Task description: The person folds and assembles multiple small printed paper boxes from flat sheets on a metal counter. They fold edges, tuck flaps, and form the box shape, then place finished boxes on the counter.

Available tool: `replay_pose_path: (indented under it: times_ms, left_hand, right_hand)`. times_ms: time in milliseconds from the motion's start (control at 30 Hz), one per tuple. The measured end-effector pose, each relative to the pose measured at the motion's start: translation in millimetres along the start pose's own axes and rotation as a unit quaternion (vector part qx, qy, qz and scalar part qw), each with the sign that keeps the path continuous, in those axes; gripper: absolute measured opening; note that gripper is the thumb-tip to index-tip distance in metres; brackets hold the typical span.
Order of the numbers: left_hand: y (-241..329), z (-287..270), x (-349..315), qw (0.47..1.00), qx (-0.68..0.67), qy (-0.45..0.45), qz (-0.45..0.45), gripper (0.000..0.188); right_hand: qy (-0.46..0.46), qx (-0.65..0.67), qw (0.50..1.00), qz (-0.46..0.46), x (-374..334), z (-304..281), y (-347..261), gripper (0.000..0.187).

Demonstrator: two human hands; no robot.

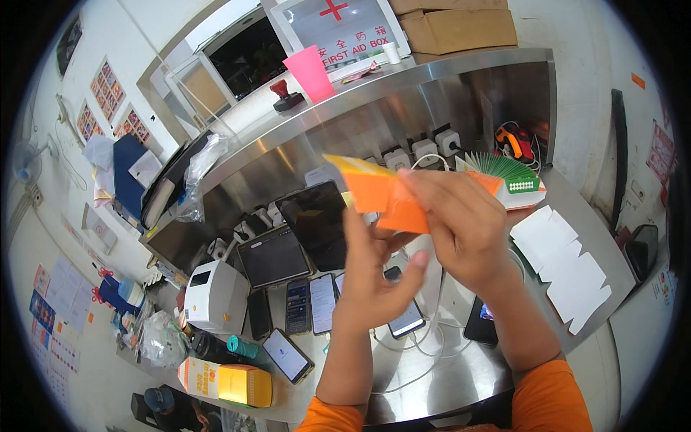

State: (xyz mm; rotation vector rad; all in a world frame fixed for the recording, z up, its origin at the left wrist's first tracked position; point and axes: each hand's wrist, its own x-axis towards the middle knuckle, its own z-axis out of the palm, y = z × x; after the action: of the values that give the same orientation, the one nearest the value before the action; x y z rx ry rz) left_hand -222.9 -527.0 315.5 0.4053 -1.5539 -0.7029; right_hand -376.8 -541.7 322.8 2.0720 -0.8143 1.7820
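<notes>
Above a steel worktop [461, 374] crowded with charging phones, the left hand [371, 281] and right hand [461, 223] both pinch a flat orange-and-yellow cardboard carton [381, 193], raised at chest height, apparently to fold it; white flat blanks [568, 266] lie to the right.

bright, even light | glare on steel shelf [403, 86] | fisheye bending, dark corners | hands slightly blurred

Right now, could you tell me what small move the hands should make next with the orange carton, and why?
Probably press the flat carton open: both hands grip it in the air, its panels collapsed, while a folded box stands on the counter.
</notes>
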Motion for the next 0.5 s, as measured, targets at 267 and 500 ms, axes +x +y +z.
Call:
replay_pose_path:
  times_ms: [267, 500]
  left_hand:
    - [8.1, -26.8, 6.4, 0.986, -0.065, 0.147, -0.045, 0.033]
    - [6.9, -26.7, 13.1, 0.977, 0.047, 0.203, 0.055, 0.025]
  right_hand:
    - [-0.057, -0.045, 0.994, -0.086, 4.9, 7.8, -20.6, 0.049]
    - [-0.003, 0.003, 0.996, -0.089, 2.2, 3.1, -11.1, 0.046]
